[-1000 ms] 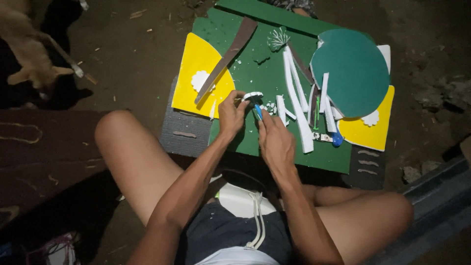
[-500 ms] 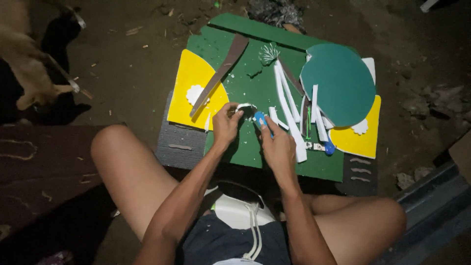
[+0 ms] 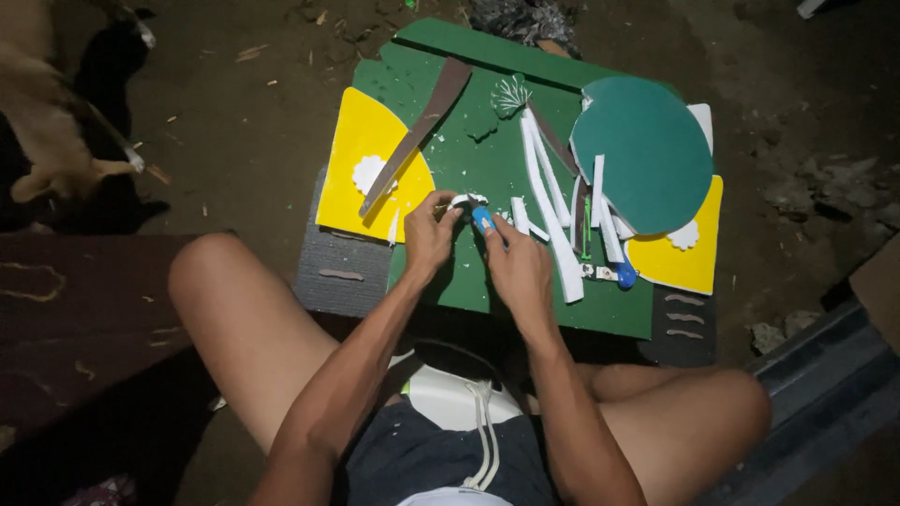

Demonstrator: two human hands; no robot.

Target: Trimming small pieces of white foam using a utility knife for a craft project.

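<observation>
Head view, counting from the top — what do you get?

— Two hands at work. The left hand [image 3: 428, 236] pinches a small white foam piece [image 3: 466, 200] between thumb and fingertips, right above the green board [image 3: 469, 155]. The right hand [image 3: 517, 269] is curled around a blue-handled cutter [image 3: 482, 219], fingers pressed together on it, tip pointing at that white piece.

— And the sheets?

— Two yellow foam sheets: one [image 3: 366, 141] at the left edge of the board, one [image 3: 689, 258] at the right, partly under a single dark green round sheet [image 3: 647, 155]. Each yellow sheet carries one white scalloped cutout; I count two, [image 3: 367, 171] and [image 3: 683, 235].

— Strips?

— One long brown strip [image 3: 417, 131] lies slanted across the left yellow sheet. White strips [image 3: 548, 201] are in a loose pile between the hands and the round sheet; roughly six, but they overlap, so I cannot tell exactly. One white fan-shaped cutout [image 3: 511, 94] sits near the board's top.

— Anything else?

— One second blue-tipped tool [image 3: 624, 275] beside the right yellow sheet, and one tan animal [image 3: 56, 141] on the ground, well apart at the left.
</observation>
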